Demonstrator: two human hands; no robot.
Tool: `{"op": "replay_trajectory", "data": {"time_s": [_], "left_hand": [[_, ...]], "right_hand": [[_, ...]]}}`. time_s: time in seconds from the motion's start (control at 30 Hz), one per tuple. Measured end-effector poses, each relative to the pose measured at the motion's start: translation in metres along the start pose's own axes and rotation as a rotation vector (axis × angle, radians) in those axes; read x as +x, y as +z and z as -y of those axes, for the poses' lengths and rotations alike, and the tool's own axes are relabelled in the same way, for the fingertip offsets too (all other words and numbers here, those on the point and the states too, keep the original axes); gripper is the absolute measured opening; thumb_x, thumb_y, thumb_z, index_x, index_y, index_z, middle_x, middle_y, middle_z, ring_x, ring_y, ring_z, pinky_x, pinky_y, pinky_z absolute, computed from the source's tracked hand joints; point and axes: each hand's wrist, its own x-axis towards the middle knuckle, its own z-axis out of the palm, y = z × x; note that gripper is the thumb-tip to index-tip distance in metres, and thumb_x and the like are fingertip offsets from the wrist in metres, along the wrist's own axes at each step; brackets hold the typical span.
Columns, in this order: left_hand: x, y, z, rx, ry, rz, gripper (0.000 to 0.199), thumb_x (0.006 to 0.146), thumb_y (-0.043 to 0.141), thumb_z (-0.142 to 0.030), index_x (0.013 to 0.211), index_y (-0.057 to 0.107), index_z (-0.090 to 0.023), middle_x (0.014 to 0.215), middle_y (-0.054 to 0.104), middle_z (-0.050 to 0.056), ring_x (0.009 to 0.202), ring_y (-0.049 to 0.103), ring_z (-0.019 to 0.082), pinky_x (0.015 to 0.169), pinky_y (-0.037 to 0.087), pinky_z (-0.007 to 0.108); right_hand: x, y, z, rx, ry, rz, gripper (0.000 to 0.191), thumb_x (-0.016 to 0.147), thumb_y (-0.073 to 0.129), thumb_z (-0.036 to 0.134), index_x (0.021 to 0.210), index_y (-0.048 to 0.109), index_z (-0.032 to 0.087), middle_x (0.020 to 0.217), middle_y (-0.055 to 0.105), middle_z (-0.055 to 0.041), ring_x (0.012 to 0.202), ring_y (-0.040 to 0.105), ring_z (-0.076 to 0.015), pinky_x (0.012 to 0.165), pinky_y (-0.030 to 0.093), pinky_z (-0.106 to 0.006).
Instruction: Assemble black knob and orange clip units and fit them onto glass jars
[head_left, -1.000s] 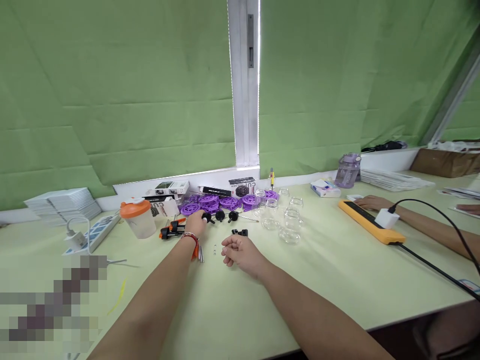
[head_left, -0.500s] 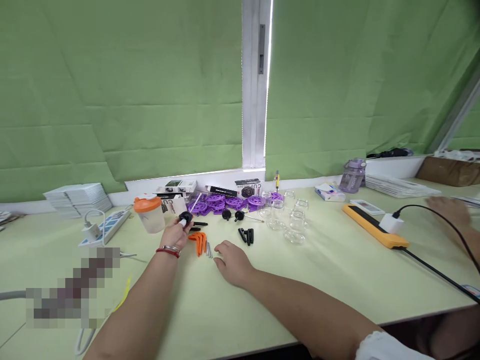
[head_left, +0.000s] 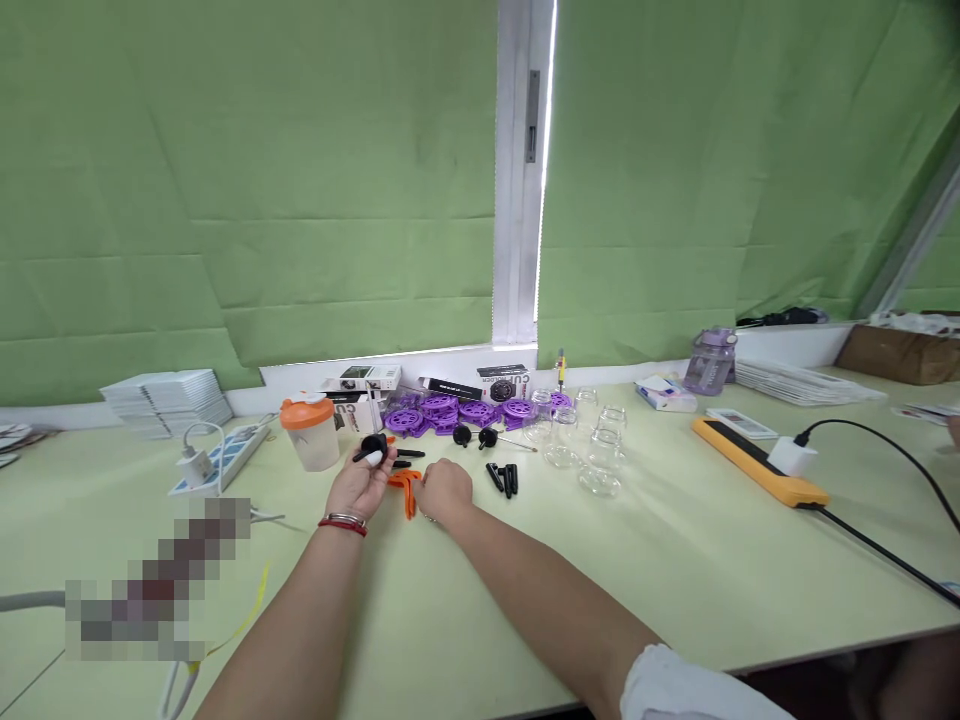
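Observation:
My left hand [head_left: 360, 487], palm partly turned up, grips a black round part [head_left: 373, 446]; a small white patch shows at the thumb. My right hand [head_left: 448, 492] is curled with its fingertips down at the right edge of the orange L-shaped brackets [head_left: 406, 490]; what they pinch, if anything, is hidden. The thin metal pins [head_left: 430, 518] are mostly covered by this hand. Behind the brackets lie black pen-like sticks [head_left: 409, 454]. Two more black round parts [head_left: 474, 437] rest beyond my right hand, and short black pegs [head_left: 502, 479] lie to its right.
Purple wheel-like pieces [head_left: 442, 411] and small boxes [head_left: 504, 383] line the back. Clear jars [head_left: 600, 460] stand right of centre, an orange-lidded cup [head_left: 309, 432] at left. Power strips [head_left: 757, 462] with cables lie on both sides. A purple bottle [head_left: 709, 360] stands at the back right.
My right hand has moved left and forward to the brackets, covering most of the pins. My left hand has turned the black part, and its thin rod no longer shows. The view has shifted slightly.

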Motion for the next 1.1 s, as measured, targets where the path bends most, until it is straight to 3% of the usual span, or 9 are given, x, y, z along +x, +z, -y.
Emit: {"op": "replay_trajectory", "data": {"time_s": [0.23,0.57,0.93,1.1], "left_hand": [[0.003,-0.005,0.000,0.018,0.006,0.042,0.043,0.070,0.045,0.010,0.095,0.057,-0.022,0.082,0.062,0.001,0.079,0.065,0.013,0.079,0.056,0.029],[-0.003,-0.003,-0.003,-0.004,-0.006,0.059,0.047,0.065,0.040,0.014,0.090,0.059,-0.021,0.080,0.061,0.002,0.078,0.065,0.014,0.078,0.055,0.032],[-0.007,-0.010,-0.009,-0.219,-0.040,0.202,0.025,0.073,0.046,-0.018,0.089,0.064,-0.012,0.090,0.064,0.014,0.089,0.062,0.026,0.075,0.054,0.044],[0.002,-0.011,-0.007,-0.197,-0.067,0.132,0.029,0.083,0.041,-0.031,0.084,0.064,-0.014,0.087,0.064,0.013,0.085,0.061,0.025,0.069,0.054,0.042]], "right_hand": [[0.012,-0.005,0.015,0.006,0.218,0.153,0.022,0.071,0.065,0.032,0.087,0.070,0.017,0.085,0.070,-0.0099,0.084,0.067,-0.0227,0.064,0.047,-0.026],[0.011,-0.006,0.016,0.106,0.232,0.117,0.019,0.067,0.071,0.030,0.081,0.070,0.018,0.082,0.070,-0.0124,0.082,0.067,-0.0264,0.064,0.048,-0.030],[0.009,0.006,0.014,0.020,0.129,0.039,0.026,0.074,0.062,0.028,0.094,0.069,0.013,0.096,0.067,-0.0182,0.089,0.066,-0.0283,0.070,0.049,-0.033],[0.010,0.010,0.015,0.025,0.147,0.035,0.025,0.074,0.061,0.024,0.094,0.068,0.013,0.094,0.068,-0.0170,0.089,0.066,-0.0280,0.070,0.050,-0.033]]}}
